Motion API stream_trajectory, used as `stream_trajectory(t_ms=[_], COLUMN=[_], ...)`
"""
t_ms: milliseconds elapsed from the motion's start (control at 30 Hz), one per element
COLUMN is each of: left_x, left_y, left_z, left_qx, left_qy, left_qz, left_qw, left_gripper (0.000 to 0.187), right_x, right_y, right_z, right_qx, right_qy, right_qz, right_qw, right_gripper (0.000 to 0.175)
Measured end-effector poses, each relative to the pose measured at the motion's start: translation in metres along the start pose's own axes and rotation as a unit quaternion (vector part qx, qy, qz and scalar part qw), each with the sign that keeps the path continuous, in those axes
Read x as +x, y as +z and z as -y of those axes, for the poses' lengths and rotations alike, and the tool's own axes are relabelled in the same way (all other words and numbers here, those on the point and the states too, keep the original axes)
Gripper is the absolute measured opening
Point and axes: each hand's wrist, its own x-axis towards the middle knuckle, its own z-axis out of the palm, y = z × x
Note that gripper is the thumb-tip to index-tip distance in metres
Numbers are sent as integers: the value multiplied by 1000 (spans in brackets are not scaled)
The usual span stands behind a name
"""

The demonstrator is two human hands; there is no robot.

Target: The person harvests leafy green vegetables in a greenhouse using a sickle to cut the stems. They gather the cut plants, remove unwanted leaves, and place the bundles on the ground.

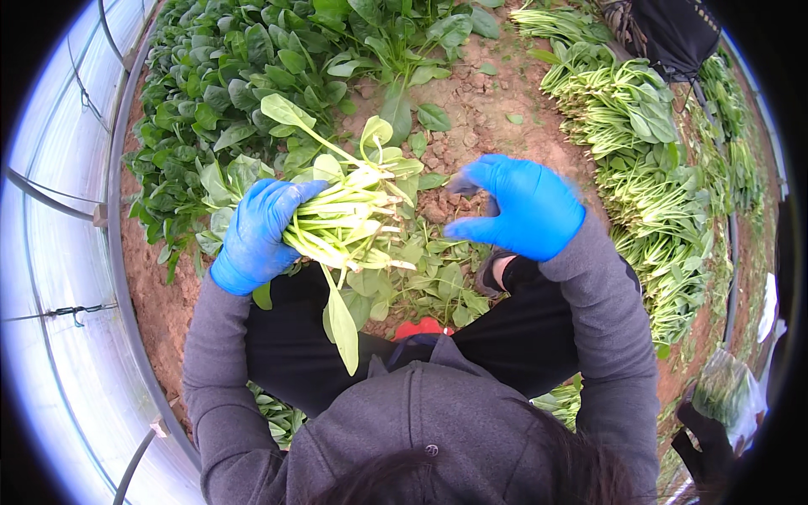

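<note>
My left hand [262, 230], in a blue glove dusted with soil, is closed round a bunch of spinach [347, 221]. The cut stem ends of the bunch point right, and a few leaves stick out above and below it. To the right of the bunch, my right hand [521, 205], also gloved in blue, is slightly blurred with thumb and fingers apart and nothing between them. Loose spinach leaves [442, 278] lie on the soil between my legs, below the hands.
Growing spinach [240, 82] fills the upper left beside a plastic greenhouse wall [63, 240]. Cut spinach bunches [656, 208] lie in a long row on the right. Beyond them runs a dark pipe [732, 271]. A clear bag of greens [726, 391] is at the lower right.
</note>
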Motion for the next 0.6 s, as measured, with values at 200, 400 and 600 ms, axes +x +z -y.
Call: stream_trajectory(t_ms=[200, 400, 600], left_x=[4, 9, 9], left_y=[2, 8, 12], left_z=[-4, -7, -7], left_qx=[22, -3, -23], left_qy=[-45, -46, -49], left_qz=[37, 25, 20], left_qw=[998, 999, 998], left_gripper=[64, 64, 60], right_x=[19, 26, 25], right_y=[30, 40, 44], right_z=[37, 45, 50], right_qx=[41, -108, -195], right_qy=[-189, -228, -258], right_qz=[-146, -183, -267], right_qw=[970, 950, 908], right_gripper=[54, 33, 28])
